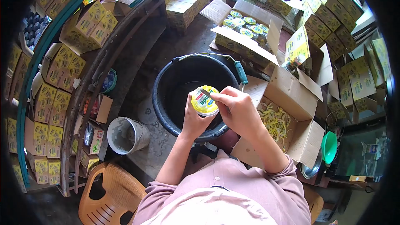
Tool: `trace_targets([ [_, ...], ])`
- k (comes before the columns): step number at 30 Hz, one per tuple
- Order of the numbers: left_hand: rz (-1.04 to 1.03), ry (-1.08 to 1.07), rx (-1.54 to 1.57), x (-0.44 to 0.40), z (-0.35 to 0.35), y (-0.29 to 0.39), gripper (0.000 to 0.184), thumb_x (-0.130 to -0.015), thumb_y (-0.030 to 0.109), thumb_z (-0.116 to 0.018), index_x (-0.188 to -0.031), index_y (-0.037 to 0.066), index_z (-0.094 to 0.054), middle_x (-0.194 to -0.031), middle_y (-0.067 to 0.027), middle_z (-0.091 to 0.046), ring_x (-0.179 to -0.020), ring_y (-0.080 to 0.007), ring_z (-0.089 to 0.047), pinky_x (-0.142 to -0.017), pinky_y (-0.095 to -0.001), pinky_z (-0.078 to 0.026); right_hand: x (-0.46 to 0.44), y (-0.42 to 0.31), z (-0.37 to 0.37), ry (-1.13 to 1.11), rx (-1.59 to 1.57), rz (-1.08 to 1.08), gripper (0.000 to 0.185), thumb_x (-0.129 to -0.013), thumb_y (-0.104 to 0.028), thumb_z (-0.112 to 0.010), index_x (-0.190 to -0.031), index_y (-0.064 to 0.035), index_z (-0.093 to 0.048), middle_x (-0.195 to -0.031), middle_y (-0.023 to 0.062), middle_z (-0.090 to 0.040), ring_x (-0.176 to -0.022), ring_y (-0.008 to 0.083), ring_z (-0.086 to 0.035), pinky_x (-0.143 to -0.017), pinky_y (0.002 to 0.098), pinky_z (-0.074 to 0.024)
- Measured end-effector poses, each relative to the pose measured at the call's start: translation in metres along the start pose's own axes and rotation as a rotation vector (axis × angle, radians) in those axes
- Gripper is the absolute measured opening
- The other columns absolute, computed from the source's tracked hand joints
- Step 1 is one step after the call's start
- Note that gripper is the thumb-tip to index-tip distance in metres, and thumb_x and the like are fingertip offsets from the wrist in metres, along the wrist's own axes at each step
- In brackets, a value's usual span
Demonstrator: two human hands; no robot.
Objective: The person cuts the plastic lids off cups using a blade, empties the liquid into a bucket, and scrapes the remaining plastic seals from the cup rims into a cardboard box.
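Observation:
My left hand (194, 121) is wrapped round a plastic cup (205, 105) with a yellow, white and green lid that reads "Lemon", held up over a black bucket (160, 112). Between thumb and fingers of my right hand (241, 109) is a small dark blade (205, 93), lying across the top of the lid. The bucket has a wire handle with a green grip (241, 73). Its inside looks dark, and the cup and my hands hide part of it.
Beyond the bucket, an open carton (246, 46) holds several lidded cups. To the right, another carton (291, 100) contains yellow strips (273, 121). A grey pail (128, 135) and a brown plastic chair (110, 193) stand left. Stacked yellow cartons (50, 104) line the shelves.

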State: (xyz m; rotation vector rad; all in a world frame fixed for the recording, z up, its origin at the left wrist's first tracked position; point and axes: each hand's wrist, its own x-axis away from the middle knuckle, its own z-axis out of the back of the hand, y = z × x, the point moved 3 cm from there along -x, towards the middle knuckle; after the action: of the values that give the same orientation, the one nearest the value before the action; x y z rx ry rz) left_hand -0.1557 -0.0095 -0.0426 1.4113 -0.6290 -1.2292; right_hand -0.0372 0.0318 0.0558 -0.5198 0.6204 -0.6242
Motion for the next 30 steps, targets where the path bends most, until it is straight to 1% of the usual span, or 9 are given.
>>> trace_targets([
  [4,0.000,-0.008,-0.022,-0.001,-0.001,0.000,0.059,-0.063,0.009,-0.074,-0.111,0.004,-0.040,-0.100,-0.0126,-0.052,-0.093,-0.0235,-0.056,-0.081,-0.0314,-0.046,0.000,0.000,-0.003,-0.029,0.032,-0.011,0.023,-0.069,0.003,-0.058,-0.092,0.0017,-0.061,-0.086,0.0153,-0.057,-0.075,0.0306,-0.060,-0.068,0.0363,-0.0493],
  [7,-0.005,-0.009,-0.047,0.001,-0.003,-0.003,0.060,-0.063,0.009,-0.075,-0.111,0.004,-0.039,-0.101,-0.0130,-0.052,-0.094,-0.0236,-0.056,-0.081,-0.0314,-0.046,-0.001,-0.005,-0.004,0.015,0.090,0.018,0.019,-0.074,0.005,-0.057,-0.091,0.0001,-0.063,-0.079,0.0138,-0.058,-0.067,0.0298,-0.060,-0.060,0.0345,-0.0482],
  [10,0.002,0.009,-0.054,0.000,-0.004,0.001,0.061,-0.063,0.008,-0.074,-0.112,0.003,-0.038,-0.101,-0.0133,-0.053,-0.094,-0.0235,-0.056,-0.082,-0.0315,-0.046,0.004,-0.007,-0.001,0.010,0.085,0.006,0.019,-0.074,0.004,-0.056,-0.091,-0.0002,-0.063,-0.079,0.0132,-0.057,-0.067,0.0302,-0.059,-0.061,0.0354,-0.0482],
  [13,0.041,0.035,-0.004,0.001,-0.002,0.000,0.061,-0.064,0.007,-0.074,-0.113,0.003,-0.037,-0.101,-0.0133,-0.054,-0.094,-0.0236,-0.057,-0.083,-0.0322,-0.046,0.012,-0.004,0.002,-0.136,0.139,-0.040,0.026,-0.067,0.006,-0.056,-0.091,0.0021,-0.062,-0.085,0.0145,-0.055,-0.079,0.0285,-0.058,-0.072,0.0365,-0.0479],
  [18,0.029,0.025,-0.012,0.004,-0.001,-0.010,0.068,-0.066,0.007,-0.074,-0.120,0.001,-0.033,-0.105,-0.0141,-0.057,-0.095,-0.0223,-0.058,-0.086,-0.0329,-0.045,0.020,-0.006,0.012,-0.172,0.174,-0.066,0.026,-0.066,0.006,-0.055,-0.089,-0.0014,-0.064,-0.082,0.0114,-0.055,-0.077,0.0263,-0.057,-0.068,0.0361,-0.0476],
  [22,-0.023,-0.047,0.019,0.004,0.002,-0.010,0.065,-0.064,0.009,-0.075,-0.117,0.001,-0.039,-0.100,-0.0123,-0.059,-0.091,-0.0205,-0.060,-0.086,-0.0313,-0.045,0.022,-0.006,0.033,-0.098,0.120,-0.037,0.027,-0.065,0.006,-0.054,-0.088,-0.0036,-0.064,-0.078,0.0094,-0.055,-0.075,0.0260,-0.057,-0.065,0.0358,-0.0475],
  [23,-0.018,-0.068,0.008,0.003,0.003,-0.006,0.062,-0.063,0.010,-0.076,-0.114,0.001,-0.042,-0.098,-0.0117,-0.060,-0.089,-0.0206,-0.061,-0.085,-0.0309,-0.045,0.019,-0.005,0.038,-0.043,0.133,0.012,0.026,-0.064,0.006,-0.055,-0.087,-0.0047,-0.064,-0.076,0.0087,-0.056,-0.073,0.0258,-0.057,-0.064,0.0350,-0.0474],
  [27,0.022,-0.076,-0.104,-0.002,-0.001,0.007,0.053,-0.060,0.015,-0.078,-0.103,0.003,-0.050,-0.093,-0.0102,-0.061,-0.085,-0.0214,-0.062,-0.080,-0.0299,-0.048,0.001,0.000,0.040,-0.088,0.139,0.285,0.024,-0.064,0.001,-0.061,-0.085,-0.0081,-0.065,-0.077,0.0064,-0.057,-0.071,0.0234,-0.058,-0.062,0.0329,-0.0481],
  [30,0.020,-0.111,-0.091,-0.003,-0.002,0.011,0.052,-0.058,0.017,-0.078,-0.100,0.004,-0.050,-0.091,-0.0099,-0.060,-0.083,-0.0227,-0.062,-0.076,-0.0299,-0.049,-0.003,0.003,0.028,-0.177,0.165,0.339,0.022,-0.064,-0.002,-0.062,-0.084,-0.0085,-0.065,-0.079,0.0057,-0.058,-0.071,0.0223,-0.059,-0.061,0.0322,-0.0488],
])
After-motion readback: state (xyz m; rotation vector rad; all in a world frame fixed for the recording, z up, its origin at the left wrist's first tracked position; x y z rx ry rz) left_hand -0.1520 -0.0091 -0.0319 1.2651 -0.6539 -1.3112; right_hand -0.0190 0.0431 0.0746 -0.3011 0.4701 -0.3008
